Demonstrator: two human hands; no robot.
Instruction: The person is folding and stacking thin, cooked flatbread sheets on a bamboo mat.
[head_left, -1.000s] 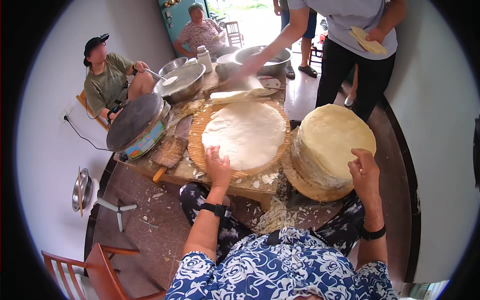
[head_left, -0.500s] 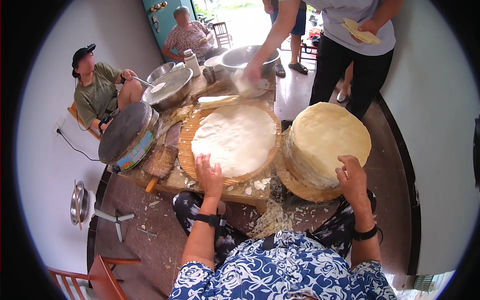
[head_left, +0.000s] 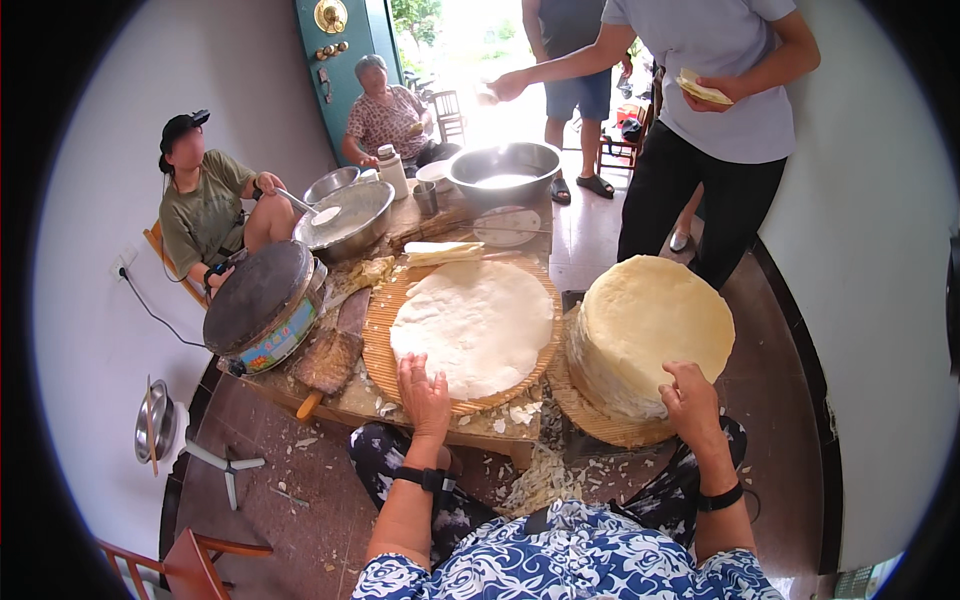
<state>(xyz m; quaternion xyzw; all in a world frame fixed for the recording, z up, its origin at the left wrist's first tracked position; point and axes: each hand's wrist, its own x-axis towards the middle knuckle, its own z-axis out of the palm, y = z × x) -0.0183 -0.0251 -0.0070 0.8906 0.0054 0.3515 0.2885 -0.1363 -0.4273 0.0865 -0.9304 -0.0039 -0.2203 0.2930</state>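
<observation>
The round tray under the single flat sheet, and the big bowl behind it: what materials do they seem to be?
Round tray: probably woven bamboo or straw, matte tan with a ribbed weave. Big bowl: apparently metal, with a grey, shiny rim.

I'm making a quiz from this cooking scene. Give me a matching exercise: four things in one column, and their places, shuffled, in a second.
Things:
1. left hand
2. right hand
3. round griddle
4. big metal basin

Places:
A. far end of the table
B. on the near edge of the tall wrapper stack
C. left of the woven tray
D. on the near edge of the single flat wrapper

Pairs: 1-D, 2-B, 3-C, 4-A
</observation>
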